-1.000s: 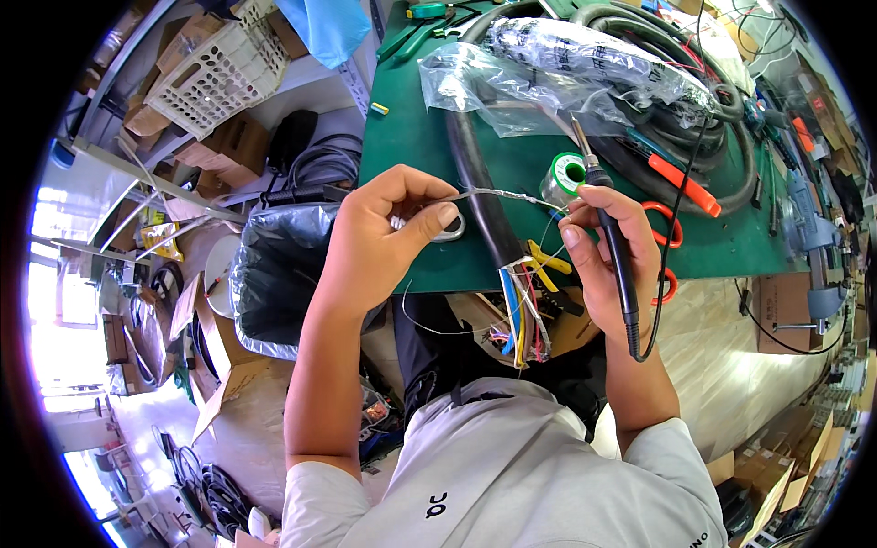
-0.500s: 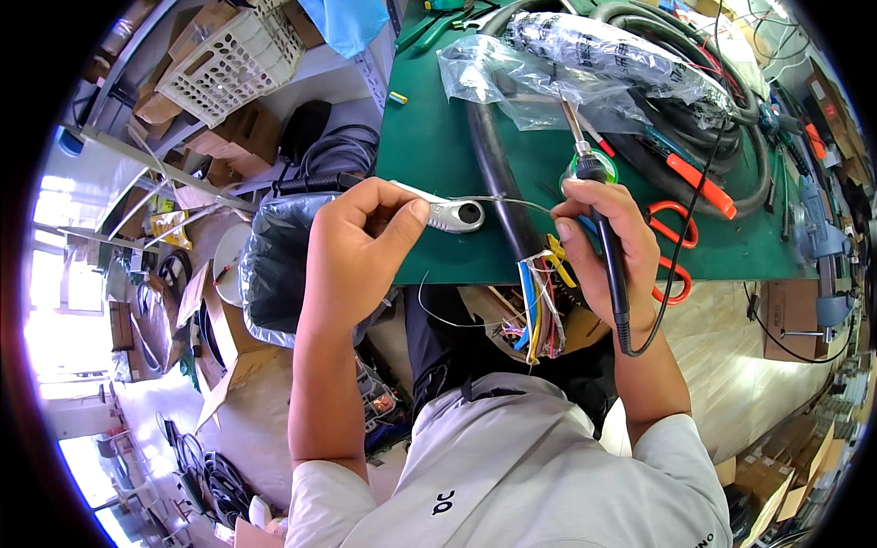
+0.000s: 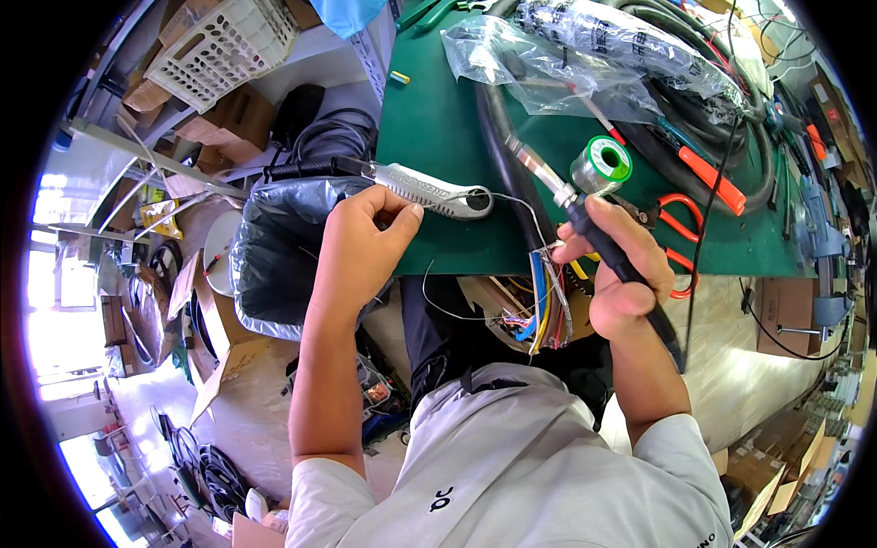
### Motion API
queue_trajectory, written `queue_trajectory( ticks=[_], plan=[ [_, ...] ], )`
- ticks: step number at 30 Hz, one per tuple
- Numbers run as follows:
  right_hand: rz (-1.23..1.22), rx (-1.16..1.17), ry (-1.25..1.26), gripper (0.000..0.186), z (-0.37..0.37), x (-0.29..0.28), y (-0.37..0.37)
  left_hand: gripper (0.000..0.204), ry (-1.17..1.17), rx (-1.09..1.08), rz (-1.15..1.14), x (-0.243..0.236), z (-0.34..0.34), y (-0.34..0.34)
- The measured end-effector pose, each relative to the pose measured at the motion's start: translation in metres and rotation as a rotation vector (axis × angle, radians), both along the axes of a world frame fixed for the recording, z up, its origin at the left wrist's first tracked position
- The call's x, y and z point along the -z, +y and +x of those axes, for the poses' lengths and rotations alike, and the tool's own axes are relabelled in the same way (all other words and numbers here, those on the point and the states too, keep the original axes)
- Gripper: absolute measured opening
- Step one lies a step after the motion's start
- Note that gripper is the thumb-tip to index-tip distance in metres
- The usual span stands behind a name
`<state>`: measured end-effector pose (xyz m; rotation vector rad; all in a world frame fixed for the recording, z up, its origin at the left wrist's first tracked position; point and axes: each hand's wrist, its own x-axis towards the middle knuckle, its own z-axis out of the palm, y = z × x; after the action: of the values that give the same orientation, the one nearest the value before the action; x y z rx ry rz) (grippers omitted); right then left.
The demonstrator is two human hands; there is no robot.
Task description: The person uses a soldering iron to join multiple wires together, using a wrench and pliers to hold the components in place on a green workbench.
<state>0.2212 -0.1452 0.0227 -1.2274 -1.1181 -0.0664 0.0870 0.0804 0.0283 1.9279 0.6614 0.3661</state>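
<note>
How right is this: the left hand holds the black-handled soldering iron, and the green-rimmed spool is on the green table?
No: the head view shows the right hand holding the black-handled soldering iron. The green-rimmed spool is on the green table.

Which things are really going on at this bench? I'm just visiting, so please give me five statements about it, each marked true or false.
1. The right hand holds a black-handled soldering iron. True.
2. The left hand is empty. False: it pinches a thin silvery wire.
3. A green-rimmed solder spool is on the green tabletop. True.
4. The orange-handled scissors are in the left hand. False: these scissors lie on the tabletop.
5. Coloured wires emerge from a thick black cable. True.
</note>
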Motion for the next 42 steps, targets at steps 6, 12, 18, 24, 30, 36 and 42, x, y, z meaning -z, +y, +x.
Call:
queue_trajectory(
  ticks=[6,12,18,24,30,36,42],
  plan=[
    [-0.112,0.081,-0.202,0.040,-0.006,0.003,-0.001,0.019,-0.009,0.007,0.005,0.007,0.002,-0.004],
    [-0.132,0.167,-0.079,0.041,-0.012,0.011,-0.001,0.021,-0.014,0.015,0.049,0.002,0.001,-0.007],
    [-0.005,0.154,0.020,0.045,-0.013,0.013,-0.011,0.022,-0.062,0.031,-0.092,-0.021,-0.004,-0.017],
    [0.182,0.072,0.394,0.057,-0.026,0.000,-0.038,0.013,-0.224,0.044,-0.161,-0.040,-0.031,-0.052],
    [0.257,0.079,0.574,0.053,-0.042,-0.012,-0.050,0.012,-0.183,0.107,-0.273,-0.043,-0.057,-0.089],
    [0.261,0.146,0.628,0.048,-0.048,-0.022,-0.081,0.016,-0.219,0.126,-0.387,-0.043,-0.082,-0.107],
    [0.293,0.102,0.705,0.050,-0.054,-0.012,-0.100,0.018,-0.188,0.068,-0.469,-0.022,-0.087,-0.131]
  ],
)
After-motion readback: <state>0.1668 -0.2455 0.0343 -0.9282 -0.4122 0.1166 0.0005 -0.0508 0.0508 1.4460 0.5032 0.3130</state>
